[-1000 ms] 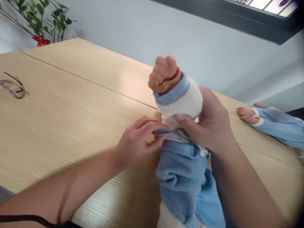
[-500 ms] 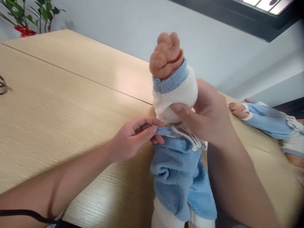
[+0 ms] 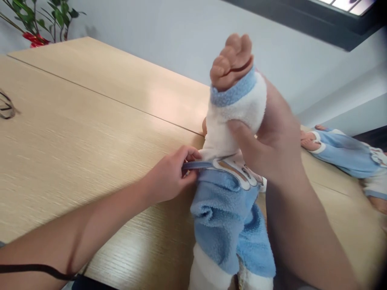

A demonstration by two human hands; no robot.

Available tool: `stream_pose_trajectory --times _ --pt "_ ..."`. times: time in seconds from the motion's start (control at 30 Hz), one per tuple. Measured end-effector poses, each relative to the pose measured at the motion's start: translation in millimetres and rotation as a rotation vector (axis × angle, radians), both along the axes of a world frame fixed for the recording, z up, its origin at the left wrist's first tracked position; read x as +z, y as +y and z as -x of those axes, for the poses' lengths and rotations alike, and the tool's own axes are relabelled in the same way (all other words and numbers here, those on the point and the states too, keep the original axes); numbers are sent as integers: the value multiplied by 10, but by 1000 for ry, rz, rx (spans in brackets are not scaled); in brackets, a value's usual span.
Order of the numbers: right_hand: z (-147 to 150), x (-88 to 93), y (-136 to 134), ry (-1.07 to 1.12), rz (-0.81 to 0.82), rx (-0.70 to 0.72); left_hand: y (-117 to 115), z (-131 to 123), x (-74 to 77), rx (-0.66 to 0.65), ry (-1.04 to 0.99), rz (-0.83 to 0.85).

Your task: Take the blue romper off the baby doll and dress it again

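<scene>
One doll [image 3: 216,225] in blue trousers is in the middle, before the person at the table [image 3: 105,129]. Of the two hands, the right hand [image 3: 272,141] is closed around one raised white sleeve [image 3: 219,133], and the left hand [image 3: 173,173] grasps the blue hem [image 3: 198,165] between thumb and fingers. A second doll [image 3: 347,151] lies at the right, well apart; at the left are one pair of glasses [image 3: 6,105] and one plant [image 3: 57,16].

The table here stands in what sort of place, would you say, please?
Perhaps an office or meeting room, judging by the broad wooden table, the plain wall and the plant.
</scene>
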State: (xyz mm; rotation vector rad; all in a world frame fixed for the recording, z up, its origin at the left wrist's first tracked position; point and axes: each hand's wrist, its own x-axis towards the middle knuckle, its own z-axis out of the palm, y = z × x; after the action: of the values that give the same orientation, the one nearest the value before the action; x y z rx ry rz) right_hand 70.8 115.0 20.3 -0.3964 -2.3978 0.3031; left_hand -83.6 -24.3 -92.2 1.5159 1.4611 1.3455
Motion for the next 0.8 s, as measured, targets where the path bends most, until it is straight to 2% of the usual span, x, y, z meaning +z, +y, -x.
stream_pose_trajectory --times 0.1,0.2,0.3,0.43,0.53,0.67,0.8 --pt "-20 37 -51 19 -72 -6 6 -31 -39 138 150 -167" --pt "-28 61 -75 -15 -144 -63 19 -18 3 240 315 -349" --pt "-16 92 -73 -41 -180 -65 16 32 83 319 459 -535" --pt "-35 159 -78 -106 -176 -69 -31 47 138 352 492 -689" --pt "-85 192 -95 -94 -193 -67 -63 8 134 286 488 -681" --pt "-120 179 -101 -18 -150 -35 -58 -28 110 217 486 -550" --pt "-87 145 -89 56 -47 -7 -49 -16 100 106 322 -437"
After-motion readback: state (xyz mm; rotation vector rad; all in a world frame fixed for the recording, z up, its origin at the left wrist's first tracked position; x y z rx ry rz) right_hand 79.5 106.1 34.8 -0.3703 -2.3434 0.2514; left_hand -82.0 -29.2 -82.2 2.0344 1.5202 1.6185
